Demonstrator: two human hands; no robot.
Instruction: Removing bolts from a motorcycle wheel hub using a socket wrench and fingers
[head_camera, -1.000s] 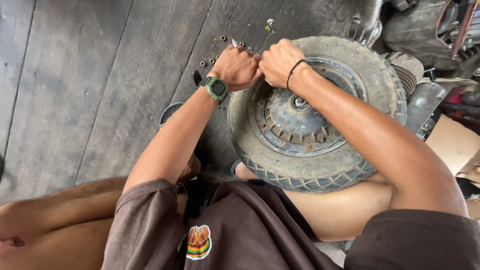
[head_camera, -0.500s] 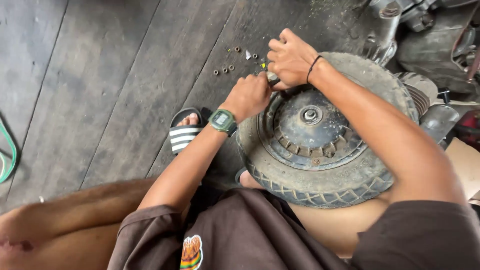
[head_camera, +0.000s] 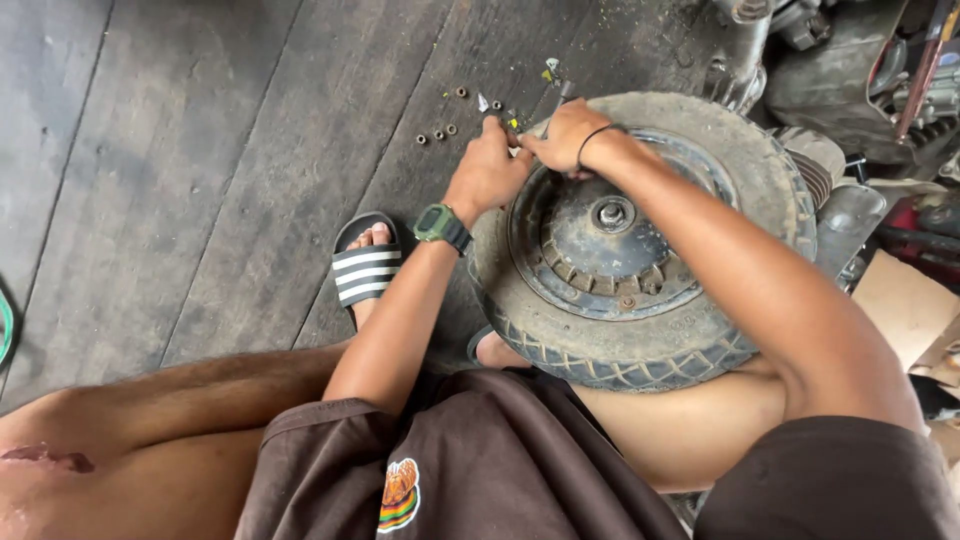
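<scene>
Two hands meeting at wheel (head_camera: 640, 240) rim, left hand (head_camera: 487, 172), right hand (head_camera: 565, 135), fingers pinched together, grip unclear, nuts (head_camera: 437, 133) nearby

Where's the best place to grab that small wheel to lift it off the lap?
Likely by the tyre tread, one hand on each side, coming from above. The wheel lies tilted, hub up, and the thick knobbly rubber gives grip; both hands are busy at its far rim.

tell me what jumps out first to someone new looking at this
A worn small tyre on its metal hub fills the middle right, resting by the person's legs. Both hands meet at its upper left rim: the left hand, with a green wristwatch, beside the right hand. Small nuts lie scattered on the grey plank floor just beyond.
</scene>
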